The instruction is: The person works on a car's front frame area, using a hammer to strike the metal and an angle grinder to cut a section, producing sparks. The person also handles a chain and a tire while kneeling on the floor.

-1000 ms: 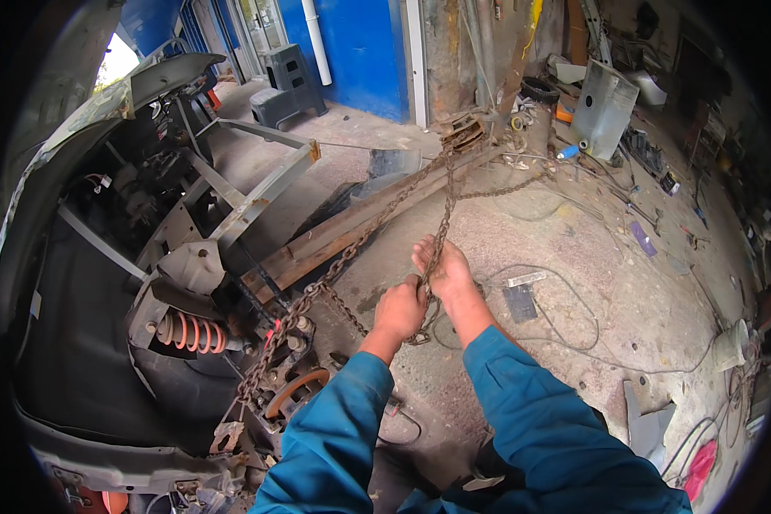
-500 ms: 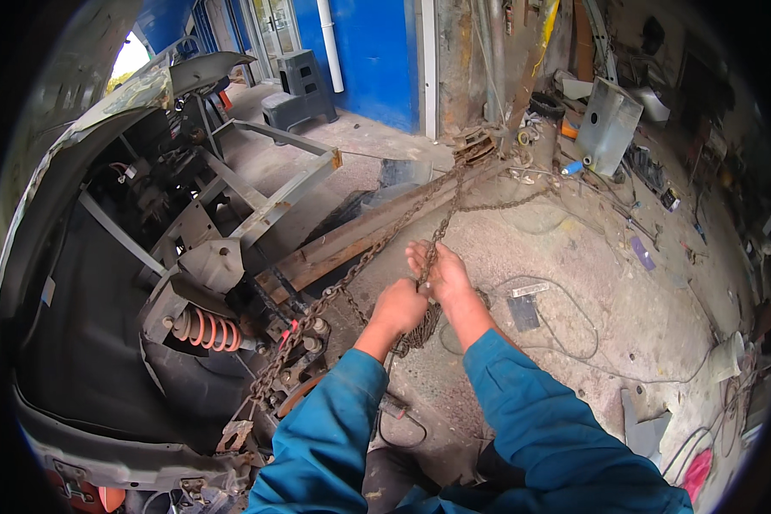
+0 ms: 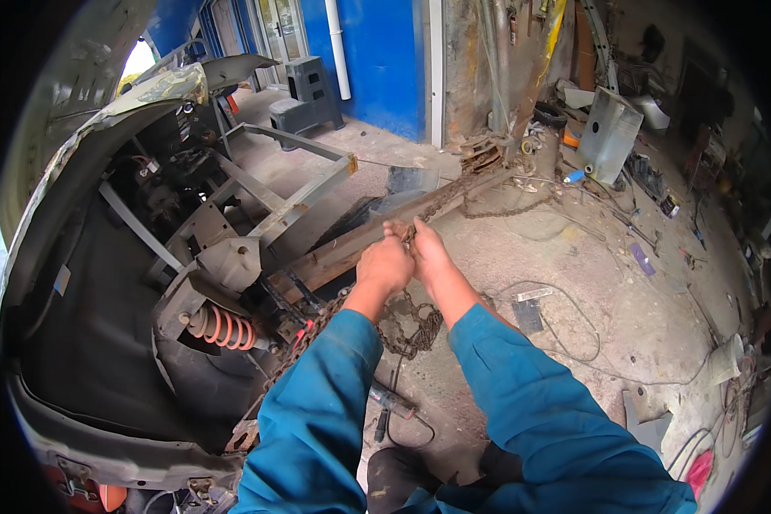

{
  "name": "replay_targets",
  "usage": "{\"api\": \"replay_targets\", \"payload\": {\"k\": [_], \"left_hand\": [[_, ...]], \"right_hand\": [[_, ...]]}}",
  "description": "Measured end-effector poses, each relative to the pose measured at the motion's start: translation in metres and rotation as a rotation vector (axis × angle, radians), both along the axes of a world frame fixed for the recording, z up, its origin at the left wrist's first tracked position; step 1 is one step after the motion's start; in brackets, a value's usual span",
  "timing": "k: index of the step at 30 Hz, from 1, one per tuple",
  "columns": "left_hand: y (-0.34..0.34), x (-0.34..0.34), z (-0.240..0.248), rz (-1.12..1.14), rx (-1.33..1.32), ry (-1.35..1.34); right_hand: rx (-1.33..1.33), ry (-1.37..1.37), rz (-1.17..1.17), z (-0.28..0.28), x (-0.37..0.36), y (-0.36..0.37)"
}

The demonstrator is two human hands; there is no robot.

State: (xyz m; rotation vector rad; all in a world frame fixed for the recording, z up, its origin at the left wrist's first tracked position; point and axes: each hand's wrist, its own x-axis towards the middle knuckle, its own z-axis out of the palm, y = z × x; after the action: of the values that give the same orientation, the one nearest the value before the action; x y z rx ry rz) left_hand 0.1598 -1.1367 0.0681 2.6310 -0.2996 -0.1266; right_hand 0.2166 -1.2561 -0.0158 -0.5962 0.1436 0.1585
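A rusty chain (image 3: 414, 334) runs through both my hands, which are close together over the long wooden beam (image 3: 338, 250). My left hand (image 3: 385, 264) is closed around the chain in a fist. Just beside it, my right hand (image 3: 429, 251) grips the chain too, thumb up and fingers partly hidden. Beyond my hands the chain stretches along the beam toward its far end. Slack links hang and heap on the floor below my wrists. Another length passes behind my left sleeve toward the vehicle's side.
At the left is a stripped vehicle body with an orange coil spring (image 3: 223, 328) and a grey metal frame (image 3: 284, 218). A corded tool (image 3: 391, 400) lies near my legs. A grey step stool (image 3: 307, 98) stands by the blue wall. Cables and scrap lie at the right.
Both hands have moved slightly up and left along the chain, closer to the beam. The slack below them is more spread out, and the left-hand chain is now mostly behind my sleeve.
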Motion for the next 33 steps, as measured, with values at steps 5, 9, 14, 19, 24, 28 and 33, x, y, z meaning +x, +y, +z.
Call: {"api": "replay_targets", "payload": {"k": [5,9,14,19,24,28,33], "left_hand": [[-0.001,-0.008,-0.021,-0.052,-0.027,0.056],[-0.024,-0.036,-0.049,-0.004,-0.308,0.233],[-0.039,-0.069,-0.05,0.077,-0.597,0.207],[-0.02,-0.102,-0.032,0.025,-0.316,0.286],[0.004,-0.122,-0.024,-0.041,-0.267,0.201],[0.012,-0.137,-0.025,-0.098,-0.225,0.128],[0.017,-0.143,-0.021,-0.074,-0.192,0.104]], "right_hand": [[-0.15,0.173,-0.036,-0.007,-0.022,0.007],[-0.138,0.194,-0.103,-0.027,-0.053,-0.015],[-0.063,0.199,-0.15,-0.024,-0.079,-0.028],[-0.191,0.198,-0.111,-0.017,-0.105,-0.016],[-0.18,0.156,-0.058,-0.016,-0.116,-0.003],[-0.111,0.2,-0.047,-0.008,-0.12,0.002],[-0.144,0.202,-0.06,0.0,-0.129,0.006]]}}
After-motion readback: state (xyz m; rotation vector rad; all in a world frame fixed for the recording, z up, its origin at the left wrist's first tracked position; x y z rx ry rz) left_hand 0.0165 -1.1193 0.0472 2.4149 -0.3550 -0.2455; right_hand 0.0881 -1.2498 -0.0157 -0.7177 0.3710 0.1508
